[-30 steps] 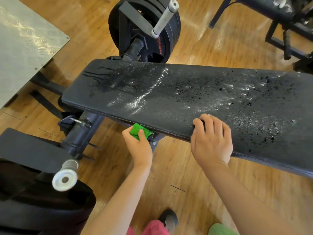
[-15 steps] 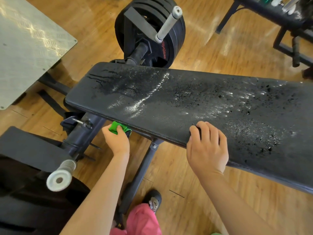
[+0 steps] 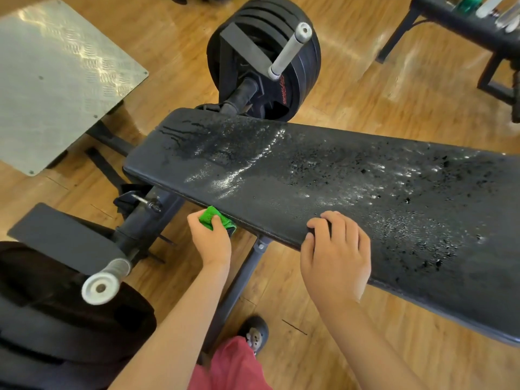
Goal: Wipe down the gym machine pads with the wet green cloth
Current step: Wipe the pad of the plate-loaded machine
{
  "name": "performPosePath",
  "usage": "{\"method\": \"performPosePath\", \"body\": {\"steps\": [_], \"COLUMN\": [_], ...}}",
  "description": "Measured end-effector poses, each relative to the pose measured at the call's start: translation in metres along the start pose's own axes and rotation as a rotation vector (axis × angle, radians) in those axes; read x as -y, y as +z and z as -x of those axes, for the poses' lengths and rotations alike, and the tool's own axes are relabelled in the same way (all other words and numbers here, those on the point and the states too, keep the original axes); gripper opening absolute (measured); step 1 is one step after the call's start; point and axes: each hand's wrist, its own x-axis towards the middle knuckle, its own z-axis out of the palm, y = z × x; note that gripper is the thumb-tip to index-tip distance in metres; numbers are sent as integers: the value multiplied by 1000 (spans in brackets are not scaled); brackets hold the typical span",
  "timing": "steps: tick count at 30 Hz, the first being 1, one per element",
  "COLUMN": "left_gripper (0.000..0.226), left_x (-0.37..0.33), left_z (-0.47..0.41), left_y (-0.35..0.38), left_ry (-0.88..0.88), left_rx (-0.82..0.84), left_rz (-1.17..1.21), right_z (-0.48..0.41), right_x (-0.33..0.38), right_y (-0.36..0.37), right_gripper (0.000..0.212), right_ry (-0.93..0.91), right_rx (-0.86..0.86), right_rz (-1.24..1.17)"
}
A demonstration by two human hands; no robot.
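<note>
Green cloth [image 3: 213,218] is bunched small in my left hand [image 3: 211,244], thumb and fingers curled round it, pressed to the near edge of the bench [image 3: 337,175] at about 8 o'clock in my view. My right hand [image 3: 334,258] is down at 4 o'clock, well apart from the cloth, its fingers hooked over that same edge and gripping only the pad. From that hand the cloth lies out at 9 o'clock. The top is beaded and streaked with water. Risks, I reckon: balled this tight, the cloth could skim only the edge, my bracing hand could slip on the wet surface, and drips could reach the wooden floor [image 3: 351,88] by my shoe [image 3: 253,332].
</note>
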Motion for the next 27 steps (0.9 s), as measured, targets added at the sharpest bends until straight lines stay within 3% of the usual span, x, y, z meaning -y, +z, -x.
{"method": "performPosePath", "body": {"steps": [5, 10, 18, 27], "left_gripper": [13, 13, 12, 14], "left_x": [4, 11, 16, 18], "left_z": [-3, -7, -18, -24], "left_y": [0, -1, -4, -3], "left_ry": [-19, -2, 12, 9], "left_rx": [-10, 2, 15, 3], "left_rz": [37, 83, 112, 125], "right_z": [-5, -30, -75, -70], "right_x": [7, 52, 90, 95], "right_y": [-11, 5, 65, 76], "right_gripper": [22, 18, 61, 65], "right_ry": [4, -200, -481, -431], "right_rx": [46, 101, 468, 434], "right_rz": [-216, -315, -59, -2]}}
